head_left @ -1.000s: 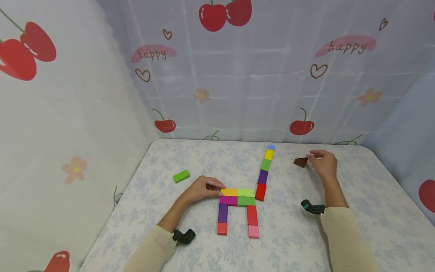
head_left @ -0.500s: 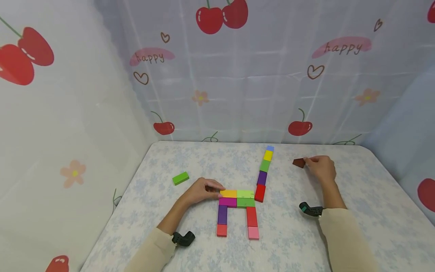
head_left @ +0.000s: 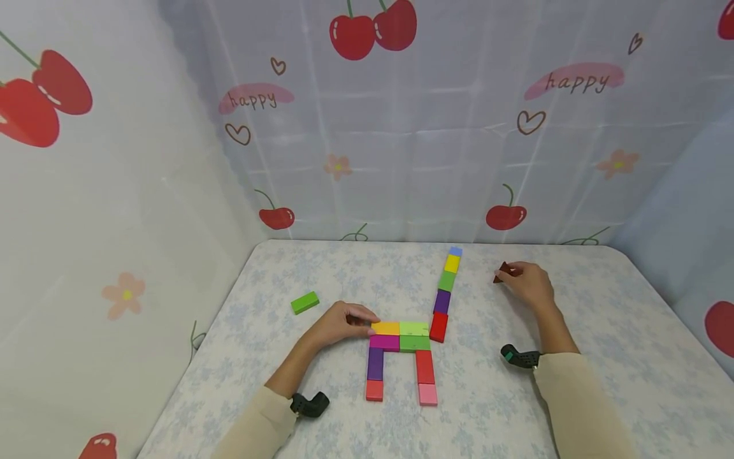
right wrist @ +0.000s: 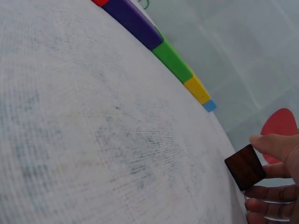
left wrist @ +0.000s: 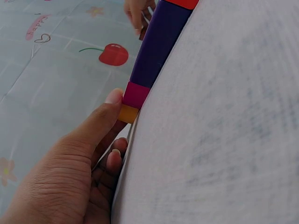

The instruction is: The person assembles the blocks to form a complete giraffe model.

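My right hand (head_left: 529,283) pinches a small dark brown wooden block (right wrist: 245,167) between thumb and fingers, just over the table at the back right. It looks triangular in the head view. My left hand (head_left: 338,328) has thumb and index finger at the left end of a yellow-orange block (head_left: 387,328), pinching it. That block lies against a magenta block (head_left: 385,343), with a light green block (head_left: 414,329) and a green block (head_left: 415,343) on its right. Below run two legs: a purple block (head_left: 375,364) over a red one, and a red block (head_left: 424,367) over a pink one.
A slanting row rises from a red block (head_left: 439,327) through purple, green and yellow to a blue block (head_left: 455,252). One loose green block (head_left: 305,302) lies at the left. The flowered tabletop (head_left: 482,408) ends at a patterned curtain (head_left: 395,185).
My right hand has shifted a little left and turned the brown block, so it now shows a narrower triangle. The left hand stays at the yellow-orange block. The view has tilted slightly up.
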Demonstrator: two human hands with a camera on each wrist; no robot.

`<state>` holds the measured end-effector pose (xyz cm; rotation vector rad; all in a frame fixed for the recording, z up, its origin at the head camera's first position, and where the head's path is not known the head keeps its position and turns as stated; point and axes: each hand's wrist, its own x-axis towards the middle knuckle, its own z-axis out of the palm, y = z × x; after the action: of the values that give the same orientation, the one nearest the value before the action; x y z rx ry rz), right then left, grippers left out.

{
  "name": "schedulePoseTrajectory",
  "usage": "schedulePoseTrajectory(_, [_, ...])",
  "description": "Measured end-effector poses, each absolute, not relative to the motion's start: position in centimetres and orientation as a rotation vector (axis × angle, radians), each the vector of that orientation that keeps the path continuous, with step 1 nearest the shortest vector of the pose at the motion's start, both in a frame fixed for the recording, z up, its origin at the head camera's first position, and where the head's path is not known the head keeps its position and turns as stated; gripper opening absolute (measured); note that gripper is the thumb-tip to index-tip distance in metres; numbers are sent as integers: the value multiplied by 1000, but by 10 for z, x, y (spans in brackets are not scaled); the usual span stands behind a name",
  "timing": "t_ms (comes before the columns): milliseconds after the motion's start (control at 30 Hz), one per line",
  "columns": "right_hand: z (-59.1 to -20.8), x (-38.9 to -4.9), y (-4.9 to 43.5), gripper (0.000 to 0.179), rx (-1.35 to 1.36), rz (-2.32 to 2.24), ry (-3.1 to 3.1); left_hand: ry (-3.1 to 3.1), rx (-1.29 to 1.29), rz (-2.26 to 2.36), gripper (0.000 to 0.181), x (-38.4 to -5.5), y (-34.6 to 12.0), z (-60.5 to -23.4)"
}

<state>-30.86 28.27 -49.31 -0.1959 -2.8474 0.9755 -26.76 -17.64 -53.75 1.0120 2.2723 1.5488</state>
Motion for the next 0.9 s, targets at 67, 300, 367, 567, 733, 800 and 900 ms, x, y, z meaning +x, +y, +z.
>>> schedulePoseTrajectory(67, [-493,-308,281,61,-183,965,-2866,2272,1015,1547,26,-268,-176,-538])
schedulePoseTrajectory(300, [-496,-311,280,59,-49,982,-2879,2281,1012,1541,25,-268,-176,-539])
schedulePoseTrajectory(367, [-497,-312,280,55,22,1012,-2865,2283,1008,1538,25,-268,-176,-539])
schedulePoseTrajectory(567, [-496,-315,277,49,92,1105,-2826,2290,983,1536,26,-269,-176,-538])
schedulePoseTrajectory(733, [-497,-314,279,48,94,1069,-2797,2281,994,1541,26,-267,-176,-538])
schedulePoseTrajectory(800, [-498,-312,280,48,73,1064,-2783,2276,1001,1542,26,-267,-175,-538])
schedulePoseTrajectory(900, [-501,-311,280,48,22,1064,-2761,2275,1014,1542,26,-267,-175,-537])
